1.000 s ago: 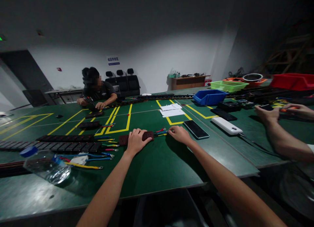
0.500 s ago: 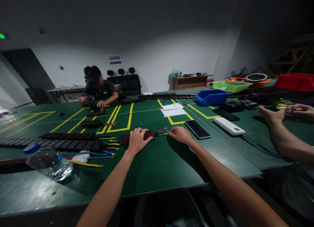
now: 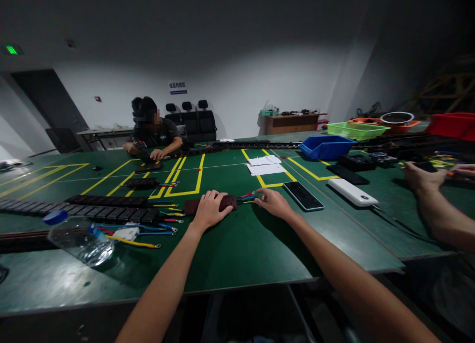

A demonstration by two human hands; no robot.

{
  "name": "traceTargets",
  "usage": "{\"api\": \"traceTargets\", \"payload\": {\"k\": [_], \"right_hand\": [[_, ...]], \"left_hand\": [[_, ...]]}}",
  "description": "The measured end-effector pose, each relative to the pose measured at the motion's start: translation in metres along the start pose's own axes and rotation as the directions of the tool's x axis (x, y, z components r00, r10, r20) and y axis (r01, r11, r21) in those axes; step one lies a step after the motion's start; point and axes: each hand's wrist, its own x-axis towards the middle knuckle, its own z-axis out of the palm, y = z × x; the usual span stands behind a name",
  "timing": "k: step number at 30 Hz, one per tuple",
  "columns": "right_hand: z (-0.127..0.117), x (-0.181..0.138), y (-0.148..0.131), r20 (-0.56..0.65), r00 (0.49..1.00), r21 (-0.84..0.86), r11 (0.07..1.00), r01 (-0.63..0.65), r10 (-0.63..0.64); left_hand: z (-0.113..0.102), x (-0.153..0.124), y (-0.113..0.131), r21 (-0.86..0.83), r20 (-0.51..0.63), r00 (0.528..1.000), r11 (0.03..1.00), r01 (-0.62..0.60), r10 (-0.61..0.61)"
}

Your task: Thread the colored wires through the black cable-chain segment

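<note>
My left hand (image 3: 209,210) lies curled over a dark red-brown socket strip (image 3: 227,202) on the green table (image 3: 241,249), pressing it down. Coloured wires (image 3: 247,197) with ring terminals stick out of the strip's right end. My right hand (image 3: 272,203) pinches at those wires, fingers closed on them. Both forearms reach in from the bottom edge.
Black socket strips (image 3: 111,213) and loose coloured wires lie at the left beside a tipped plastic bottle (image 3: 79,239). A phone (image 3: 303,195), a white power bank (image 3: 352,192), papers (image 3: 264,166) and a blue bin (image 3: 324,147) sit to the right. One person sits at the far side; another person's hands (image 3: 423,177) work at right.
The view has drifted slightly, shifting everything right. My hands stay on the strip and wires with hardly any movement.
</note>
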Motion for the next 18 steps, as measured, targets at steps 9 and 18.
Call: {"api": "traceTargets", "payload": {"k": [9,18], "right_hand": [[0.008,0.003,-0.002,-0.067,0.997,0.328,0.942,0.066,-0.047],[-0.001,0.002,-0.018,0.071,0.985,0.728,0.667,-0.157,0.155]], "left_hand": [[-0.004,-0.003,-0.004,0.06,0.017,0.999,0.997,-0.048,0.047],[-0.007,-0.002,0.013,0.033,0.036,0.997,0.997,-0.065,0.064]]}}
